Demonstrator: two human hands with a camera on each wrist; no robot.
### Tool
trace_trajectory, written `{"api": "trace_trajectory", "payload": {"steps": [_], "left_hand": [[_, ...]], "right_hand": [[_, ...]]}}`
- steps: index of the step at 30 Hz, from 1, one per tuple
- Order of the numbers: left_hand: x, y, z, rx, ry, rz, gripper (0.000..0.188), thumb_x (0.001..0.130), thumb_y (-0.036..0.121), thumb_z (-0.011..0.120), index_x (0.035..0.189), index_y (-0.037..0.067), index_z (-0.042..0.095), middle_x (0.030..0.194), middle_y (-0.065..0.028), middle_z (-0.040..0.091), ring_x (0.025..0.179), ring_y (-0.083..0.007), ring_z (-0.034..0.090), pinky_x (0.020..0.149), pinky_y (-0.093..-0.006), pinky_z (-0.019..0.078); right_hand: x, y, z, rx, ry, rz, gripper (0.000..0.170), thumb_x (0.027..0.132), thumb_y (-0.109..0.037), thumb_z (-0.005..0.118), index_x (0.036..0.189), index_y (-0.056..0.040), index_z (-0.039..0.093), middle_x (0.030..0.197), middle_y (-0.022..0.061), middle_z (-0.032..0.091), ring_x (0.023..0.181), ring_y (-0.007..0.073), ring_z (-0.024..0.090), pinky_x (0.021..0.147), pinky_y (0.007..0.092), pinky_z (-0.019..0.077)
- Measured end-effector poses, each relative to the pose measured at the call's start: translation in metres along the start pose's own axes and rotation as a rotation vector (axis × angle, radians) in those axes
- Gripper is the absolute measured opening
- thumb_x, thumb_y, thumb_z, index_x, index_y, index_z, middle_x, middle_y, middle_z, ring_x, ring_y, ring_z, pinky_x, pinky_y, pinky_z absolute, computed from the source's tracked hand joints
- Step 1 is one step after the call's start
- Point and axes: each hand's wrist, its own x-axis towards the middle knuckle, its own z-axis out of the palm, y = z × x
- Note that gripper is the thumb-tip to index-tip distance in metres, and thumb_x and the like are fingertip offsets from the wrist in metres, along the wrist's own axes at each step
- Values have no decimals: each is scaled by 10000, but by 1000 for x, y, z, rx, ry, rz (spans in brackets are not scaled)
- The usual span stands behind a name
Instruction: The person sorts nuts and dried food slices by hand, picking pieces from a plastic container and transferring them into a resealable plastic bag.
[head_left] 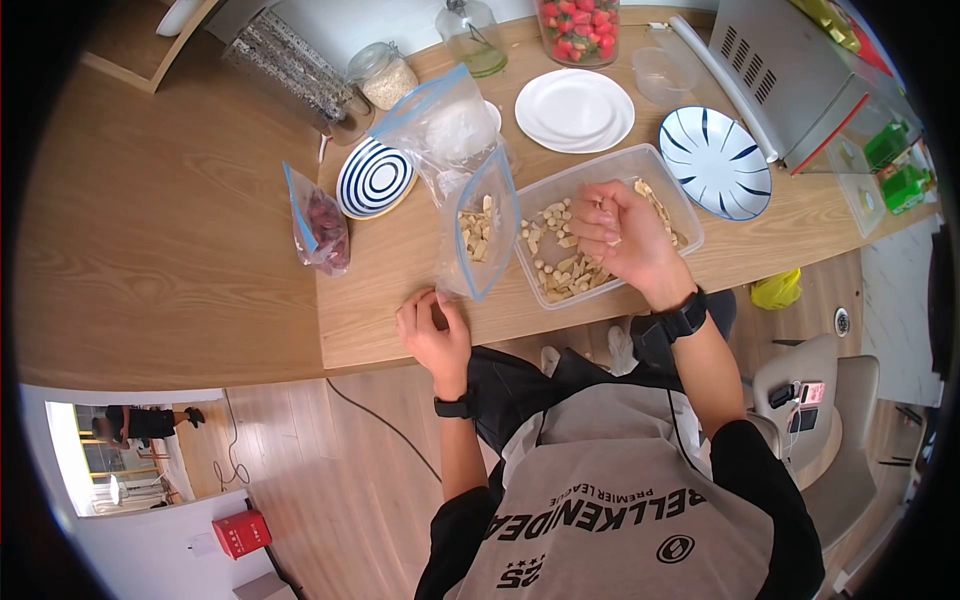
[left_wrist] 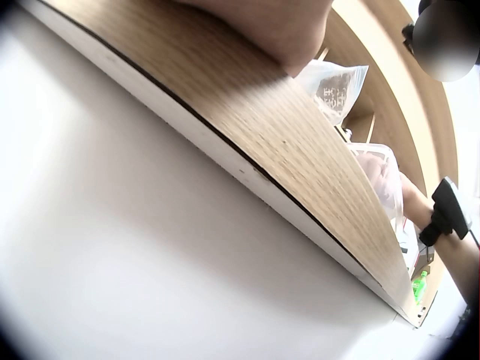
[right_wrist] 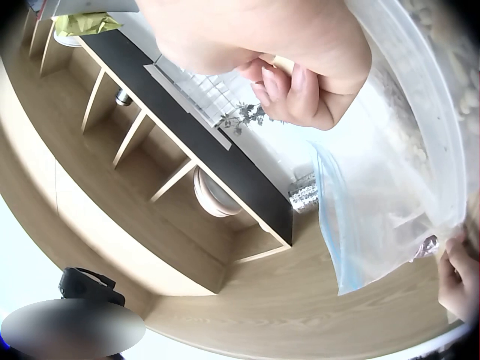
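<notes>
Right hand (right_wrist: 274, 37) curled round a pale piece (right_wrist: 283, 64), clear only from right wrist, left hand (head_left: 436, 337) near bag (head_left: 493, 264), hold unclear

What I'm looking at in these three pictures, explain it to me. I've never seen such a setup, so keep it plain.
There is no machine: a person works with two bare hands. One picture looks down from the head; the other two are taken from the left and right wrists. On the wooden table, among other things, are a clear container of pale pieces, an open zip bag holding more, and white plates. The right hand is curled above the container, holding a pale piece. The left hand is at the bag's lower corner; I cannot tell whether it grips it.
</notes>
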Motion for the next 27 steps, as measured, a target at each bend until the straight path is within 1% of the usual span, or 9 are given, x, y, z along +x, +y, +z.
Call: {"api": "trace_trajectory", "payload": {"steps": [3, 7, 10, 12, 16, 21, 25, 26, 27], "left_hand": [[0, 2, -1, 2, -6, -10, 145, 934, 120, 673, 946, -17, 719, 1061, -153, 716, 996, -368, 630, 897, -464, 494], [0, -1, -1, 4, -9, -1, 143, 934, 120, 674, 947, -15, 720, 1062, -153, 717, 998, -368, 631, 898, -465, 495], [0, 0, 0, -3, -3, 1, 140, 933, 119, 677, 946, -14, 720, 1062, -153, 717, 1001, -368, 632, 899, -464, 495], [0, 0, 0, -7, -3, -7, 135, 931, 115, 679, 946, -13, 718, 1063, -152, 718, 1001, -368, 632, 902, -465, 494], [0, 1, -1, 2, -3, -16, 129, 929, 109, 679, 945, -13, 717, 1062, -151, 717, 1001, -368, 631, 906, -465, 492], [-1, 0, 1, -10, 5, -15, 125, 930, 106, 675, 943, -12, 716, 1055, -148, 716, 997, -368, 631, 897, -464, 494], [0, 0, -1, -20, -1, 2, 127, 931, 107, 673, 943, -12, 715, 1056, -149, 717, 995, -367, 630, 892, -464, 496], [0, 1, 0, -12, 8, 5, 127, 931, 108, 673, 941, -11, 715, 1055, -148, 717, 993, -367, 630, 891, -465, 497], [1, 2, 0, -5, 18, 11, 128, 931, 109, 674, 939, -11, 715, 1054, -148, 717, 991, -367, 630, 890, -465, 497]], "right_hand": [[-4, 3, 14, -140, 203, -31, 211, 1101, -221, 532, 1067, -37, 628, 663, -67, 371, 529, 53, 329, 493, 233, 284], [-2, 2, 9, -173, 117, -55, 273, 1106, -243, 564, 1189, 5, 643, 651, -81, 358, 526, 44, 317, 487, 227, 275], [-3, 2, 9, -171, 175, -90, 264, 1105, -283, 570, 1072, -32, 645, 641, -84, 349, 520, 45, 315, 477, 226, 258], [0, 1, 0, -119, 62, -80, 293, 1106, -309, 556, 907, -96, 588, 636, -83, 339, 516, 48, 313, 475, 232, 258], [-1, 4, 2, -51, 82, -114, 353, 1105, -315, 524, 798, -147, 482, 637, -80, 334, 513, 56, 312, 478, 238, 263], [-23, 5, 39, -194, 237, -435, 287, 1100, -294, 464, 849, -154, 465, 648, -67, 321, 534, 64, 311, 492, 235, 257], [-78, 15, 102, -554, 82, -1146, 251, 1104, -299, 417, 916, -149, 486, 708, -50, 319, 611, 100, 296, 567, 291, 270], [-91, 7, 108, -766, -162, -1300, 270, 1102, -343, 408, 987, -140, 543, 714, -36, 330, 606, 126, 267, 575, 296, 259], [-96, 14, 114, -742, -173, -1384, 262, 1088, -341, 455, 976, -132, 565, 727, -23, 399, 617, 148, 349, 583, 309, 305]]}}
